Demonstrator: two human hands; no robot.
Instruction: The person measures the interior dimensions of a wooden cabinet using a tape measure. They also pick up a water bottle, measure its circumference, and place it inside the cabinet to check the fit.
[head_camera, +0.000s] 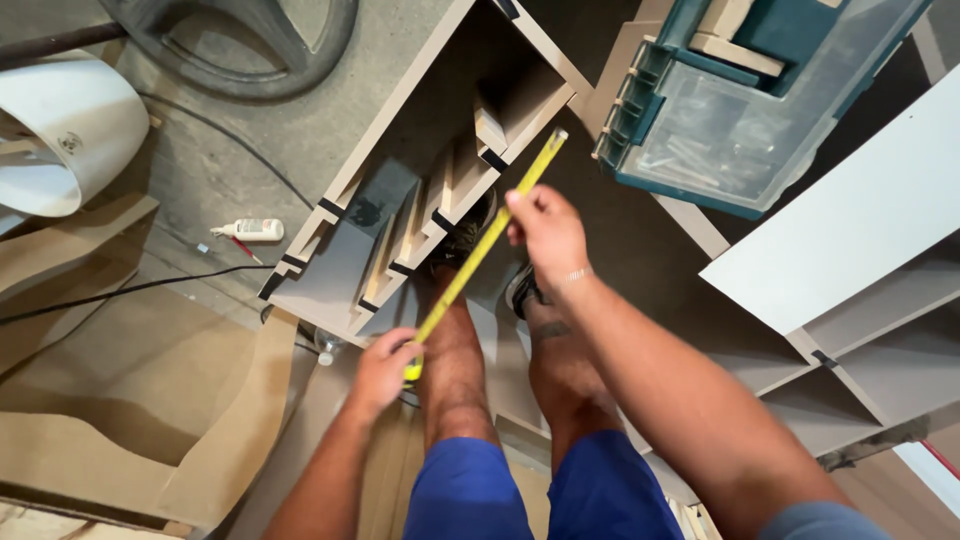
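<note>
I have the yellow tape measure (487, 243) drawn out between my two hands, and it runs as a slanted line from low on my left to high on my right. My left hand (385, 367) is clenched round the case end, fingers wrapped so the body cannot slip while the blade is under tension. My right hand (545, 228) pinches the blade between thumb and fingers partway along, leaving the free tip beyond that grip to reach the edge of the wooden cabinet (420, 180) that lies on the floor ahead of me. Holding it at two points keeps the blade straight, I judge, instead of sagging over the open compartments. The cabinet lies with its dividers facing up, just beyond my right grip, and my feet stand close against it below the tape. Off past my right grip sits a teal tool case (740, 110) with a clear lid, near a white panel (850, 220). Well away beyond my left grip, a small white bottle (250, 230) lies on the floor beside a black cable (130, 288).
</note>
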